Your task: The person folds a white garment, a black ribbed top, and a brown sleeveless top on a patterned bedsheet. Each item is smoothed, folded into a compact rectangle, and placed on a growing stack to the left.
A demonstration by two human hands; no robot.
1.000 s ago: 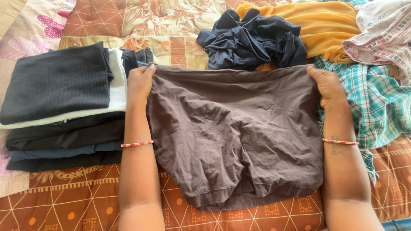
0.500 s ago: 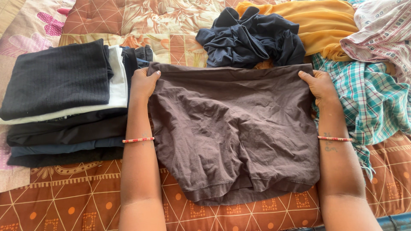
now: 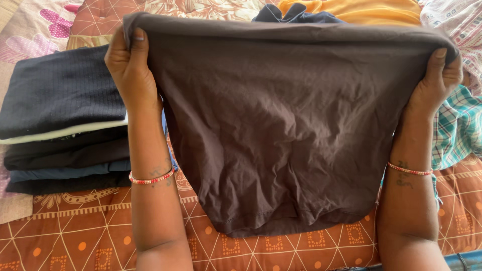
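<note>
A dark brown pair of shorts (image 3: pixel 281 125) hangs stretched between my two hands, lifted up off the bed with its hem still near the cover. My left hand (image 3: pixel 129 68) grips the waistband's left corner and my right hand (image 3: pixel 436 83) grips the right corner. Both wrists wear thin red-and-white bead bracelets. The raised cloth hides much of the loose clothes behind it.
A stack of folded dark and white garments (image 3: pixel 60 115) lies at the left. Behind the shorts are a navy garment (image 3: pixel 296 14), a yellow cloth (image 3: pixel 361 7), a teal checked cloth (image 3: pixel 459 130) and a pale patterned cloth (image 3: pixel 459 20). An orange patterned bedcover (image 3: pixel 75 241) is underneath.
Both hands have lifted the shorts' waistband up and toward the camera; the shorts lay flat on the bed before and now hang, covering most of the navy garment.
</note>
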